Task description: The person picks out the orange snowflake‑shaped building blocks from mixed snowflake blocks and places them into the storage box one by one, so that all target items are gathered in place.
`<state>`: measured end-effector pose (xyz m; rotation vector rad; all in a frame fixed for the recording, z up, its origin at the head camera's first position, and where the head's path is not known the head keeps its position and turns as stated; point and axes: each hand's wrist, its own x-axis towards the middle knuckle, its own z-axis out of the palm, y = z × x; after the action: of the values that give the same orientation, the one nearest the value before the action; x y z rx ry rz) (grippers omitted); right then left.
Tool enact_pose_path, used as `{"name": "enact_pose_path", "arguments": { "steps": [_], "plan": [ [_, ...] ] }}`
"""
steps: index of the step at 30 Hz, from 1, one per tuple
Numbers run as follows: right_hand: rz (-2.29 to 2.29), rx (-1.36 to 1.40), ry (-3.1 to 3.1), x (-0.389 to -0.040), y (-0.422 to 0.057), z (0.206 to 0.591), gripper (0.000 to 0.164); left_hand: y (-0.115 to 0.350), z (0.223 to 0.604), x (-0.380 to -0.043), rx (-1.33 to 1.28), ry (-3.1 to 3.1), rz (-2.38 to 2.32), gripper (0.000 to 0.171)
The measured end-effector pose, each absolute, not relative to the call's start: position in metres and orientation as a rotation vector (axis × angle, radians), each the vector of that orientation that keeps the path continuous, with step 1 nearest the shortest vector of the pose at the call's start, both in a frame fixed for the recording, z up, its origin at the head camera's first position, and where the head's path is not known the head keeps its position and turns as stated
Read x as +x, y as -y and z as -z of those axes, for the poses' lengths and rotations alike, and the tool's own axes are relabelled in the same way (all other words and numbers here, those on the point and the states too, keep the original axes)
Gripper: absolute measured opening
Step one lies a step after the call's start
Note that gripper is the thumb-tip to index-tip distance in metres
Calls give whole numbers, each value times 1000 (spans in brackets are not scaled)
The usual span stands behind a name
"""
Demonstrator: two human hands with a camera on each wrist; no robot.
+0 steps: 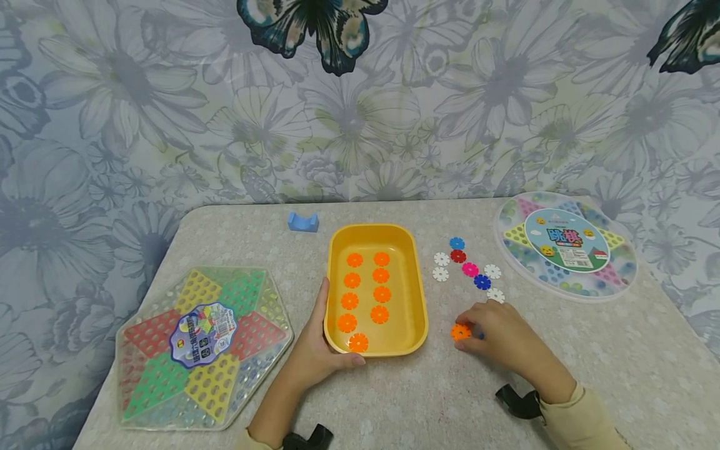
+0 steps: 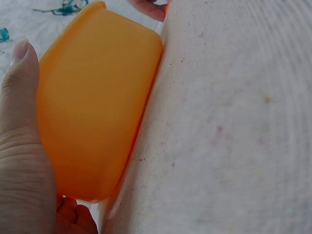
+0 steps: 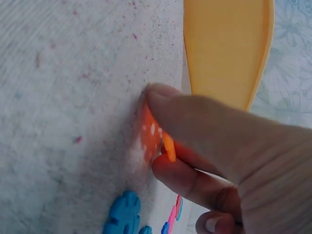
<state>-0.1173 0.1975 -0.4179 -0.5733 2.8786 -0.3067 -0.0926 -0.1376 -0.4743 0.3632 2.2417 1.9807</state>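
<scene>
A yellow tray (image 1: 420,294) stands mid-table with several orange notched discs (image 1: 350,301) laid inside in two columns. My left hand (image 1: 316,353) grips its near left corner, fingers along the left side and thumb at the near rim. In the left wrist view, the thumb lies against the wall of the tray (image 2: 102,97). To the tray's right, my right hand (image 1: 500,334) pinches another orange disc (image 1: 460,332) between thumb and fingers, low over the tabletop. Close by that hand, the right wrist view shows a blue disc (image 3: 123,214) on the table, mostly hidden by the hand in the head view.
Loose discs in white, blue, red and pink (image 1: 469,269) lie beyond my right hand. A round game box (image 1: 615,287) is at the back right, a hexagonal game box (image 1: 152,384) at the left. Behind the tray sits a small blue bracket-shaped piece (image 1: 303,222).
</scene>
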Motion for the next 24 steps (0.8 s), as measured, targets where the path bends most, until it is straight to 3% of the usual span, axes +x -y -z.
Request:
{"name": "enact_pose_path", "arguments": {
  "steps": [12,24],
  "plan": [
    [486,-714,-3055,-128,-189,405,29,138,473,-92,351,-2275,-1958,134],
    [728,-938,-3031,-135,-146,389,30,137,471,-92,363,-2245,-1980,134]
  ]
}}
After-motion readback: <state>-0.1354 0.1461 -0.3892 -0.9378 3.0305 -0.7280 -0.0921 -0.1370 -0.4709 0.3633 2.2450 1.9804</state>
